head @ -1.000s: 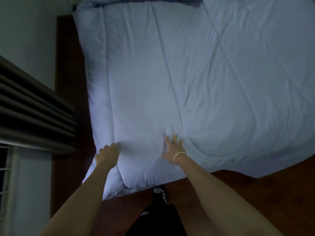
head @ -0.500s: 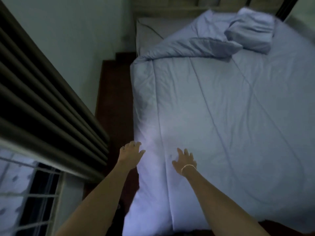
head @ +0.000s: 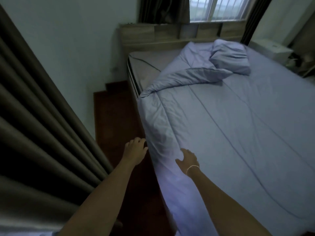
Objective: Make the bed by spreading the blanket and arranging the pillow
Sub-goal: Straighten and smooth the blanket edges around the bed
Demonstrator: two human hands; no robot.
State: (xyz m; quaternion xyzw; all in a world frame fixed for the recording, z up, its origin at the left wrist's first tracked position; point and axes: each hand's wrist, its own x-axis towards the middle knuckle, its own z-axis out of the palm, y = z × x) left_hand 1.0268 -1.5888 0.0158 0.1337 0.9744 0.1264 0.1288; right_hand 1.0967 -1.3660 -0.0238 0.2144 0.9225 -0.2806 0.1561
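Hands hang loose-fingered, grasping nothing: left hand (head: pixel 135 151) off the bed's side edge, right hand (head: pixel 188 158) on the blanket (head: pixel 230 133). Soft, light quilting; grip its folded-back top corner near the pillow (head: pixel 230 59) at the headboard (head: pixel 170 35).

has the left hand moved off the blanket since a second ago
Yes. The left hand gripped the blanket corner before; now it hangs open beside the blanket's hanging edge, over the floor, not touching.

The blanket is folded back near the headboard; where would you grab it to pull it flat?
Probably the folded-back corner of the blanket, from the bed's left side: that flap doubles over, leaving the mattress bare. Both hands are open.
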